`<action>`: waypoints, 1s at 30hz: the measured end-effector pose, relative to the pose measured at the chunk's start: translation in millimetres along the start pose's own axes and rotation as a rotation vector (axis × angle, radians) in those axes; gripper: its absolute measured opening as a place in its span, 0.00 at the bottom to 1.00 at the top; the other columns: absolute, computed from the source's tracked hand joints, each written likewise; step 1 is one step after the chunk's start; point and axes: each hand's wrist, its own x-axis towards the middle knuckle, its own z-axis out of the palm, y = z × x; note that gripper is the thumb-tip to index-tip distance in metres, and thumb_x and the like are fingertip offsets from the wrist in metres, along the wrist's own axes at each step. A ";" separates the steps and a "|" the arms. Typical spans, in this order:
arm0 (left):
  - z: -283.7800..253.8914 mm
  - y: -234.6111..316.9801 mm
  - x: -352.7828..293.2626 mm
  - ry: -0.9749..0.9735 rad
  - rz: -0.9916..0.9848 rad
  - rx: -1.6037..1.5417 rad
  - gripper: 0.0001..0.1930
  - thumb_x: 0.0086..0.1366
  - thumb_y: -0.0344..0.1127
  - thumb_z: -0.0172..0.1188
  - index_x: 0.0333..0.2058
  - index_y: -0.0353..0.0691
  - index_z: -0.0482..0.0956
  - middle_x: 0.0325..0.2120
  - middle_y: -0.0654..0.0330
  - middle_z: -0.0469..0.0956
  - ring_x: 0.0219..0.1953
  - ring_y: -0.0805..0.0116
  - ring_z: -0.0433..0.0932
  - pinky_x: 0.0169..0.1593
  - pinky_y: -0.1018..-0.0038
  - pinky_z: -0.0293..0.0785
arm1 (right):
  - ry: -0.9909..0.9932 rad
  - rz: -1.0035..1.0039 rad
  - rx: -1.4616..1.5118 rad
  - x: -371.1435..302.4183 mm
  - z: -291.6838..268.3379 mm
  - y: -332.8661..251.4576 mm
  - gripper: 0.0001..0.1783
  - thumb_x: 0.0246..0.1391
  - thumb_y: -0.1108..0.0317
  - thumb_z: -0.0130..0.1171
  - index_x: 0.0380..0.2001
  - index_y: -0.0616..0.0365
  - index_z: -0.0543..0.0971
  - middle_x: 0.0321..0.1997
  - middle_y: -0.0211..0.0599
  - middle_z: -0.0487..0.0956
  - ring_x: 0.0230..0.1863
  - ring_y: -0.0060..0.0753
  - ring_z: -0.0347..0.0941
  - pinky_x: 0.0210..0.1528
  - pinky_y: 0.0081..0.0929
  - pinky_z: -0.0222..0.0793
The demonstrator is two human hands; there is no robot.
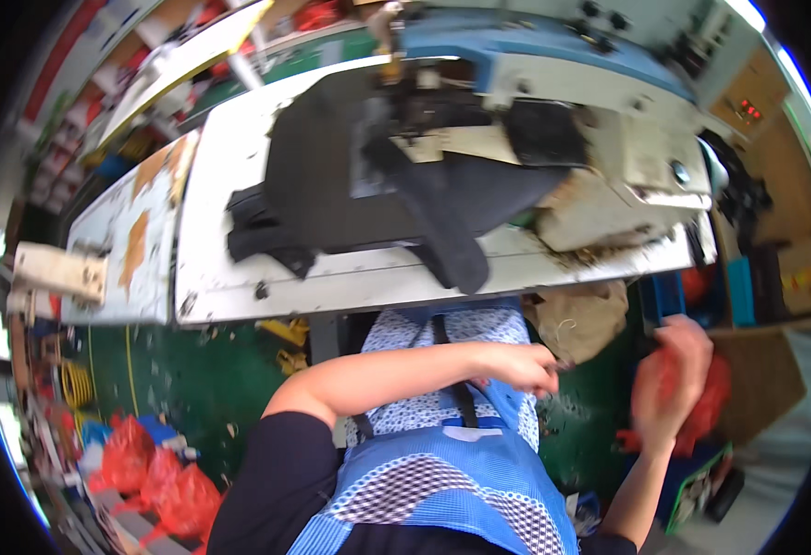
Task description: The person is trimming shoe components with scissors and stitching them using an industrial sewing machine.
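My left hand [524,368] is held across my body above my lap, its fingers curled closed. A small dark thing shows at its fingertips, too small and blurred to name. Off to the right, my right hand [681,370] is raised in front of a red plastic bag, smeared by motion, so its fingers do not show clearly. On the white sewing table [229,291] lie black fabric pieces [317,176], with one narrow strip [447,231] hanging toward the front edge. Behind them stands a blue and white industrial sewing machine [572,69]. Neither hand touches the fabric.
A beige cloth bag [583,314] hangs under the table's front edge. Red plastic bags [160,476] lie at the lower left, and a blue crate [669,296] stands at the right. A side table [118,236] adjoins on the left. I wear a blue patterned apron [442,472].
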 end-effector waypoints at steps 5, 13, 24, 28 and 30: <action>5.8 24.4 -41.5 -0.009 0.062 -0.049 0.14 0.77 0.40 0.52 0.40 0.35 0.81 0.28 0.64 0.78 0.28 0.75 0.73 0.33 0.76 0.71 | -0.683 -0.249 0.112 6.7 44.5 -30.8 0.23 0.49 0.76 0.64 0.52 0.60 0.81 0.43 0.44 0.81 0.49 0.51 0.78 0.52 0.44 0.73; 13.6 50.0 -141.9 0.276 0.170 0.374 0.26 0.82 0.49 0.43 0.33 0.36 0.80 0.25 0.57 0.80 0.31 0.60 0.81 0.43 0.62 0.76 | -0.750 -0.215 0.283 29.2 40.3 -42.3 0.15 0.56 0.77 0.61 0.48 0.61 0.80 0.32 0.44 0.76 0.34 0.51 0.76 0.38 0.44 0.71; -11.6 83.8 -254.3 1.144 0.709 1.143 0.19 0.67 0.47 0.71 0.28 0.38 0.78 0.25 0.62 0.80 0.27 0.60 0.83 0.30 0.67 0.76 | -0.530 0.059 0.297 82.7 16.2 -58.8 0.11 0.71 0.66 0.51 0.41 0.65 0.74 0.25 0.40 0.70 0.26 0.34 0.63 0.30 0.31 0.60; -48.6 68.5 -258.0 1.244 0.504 1.510 0.38 0.58 0.49 0.75 0.62 0.36 0.75 0.63 0.52 0.75 0.66 0.52 0.75 0.69 0.53 0.71 | -0.438 -0.068 0.280 138.9 64.1 -100.5 0.12 0.72 0.68 0.53 0.34 0.64 0.73 0.21 0.42 0.69 0.20 0.40 0.63 0.26 0.33 0.59; -53.2 62.5 -255.3 1.253 0.411 1.615 0.36 0.55 0.43 0.75 0.63 0.39 0.76 0.63 0.54 0.75 0.65 0.52 0.75 0.69 0.53 0.72 | -0.441 -0.163 0.238 161.9 92.2 -106.1 0.14 0.73 0.65 0.55 0.32 0.63 0.74 0.21 0.47 0.74 0.22 0.52 0.71 0.28 0.39 0.65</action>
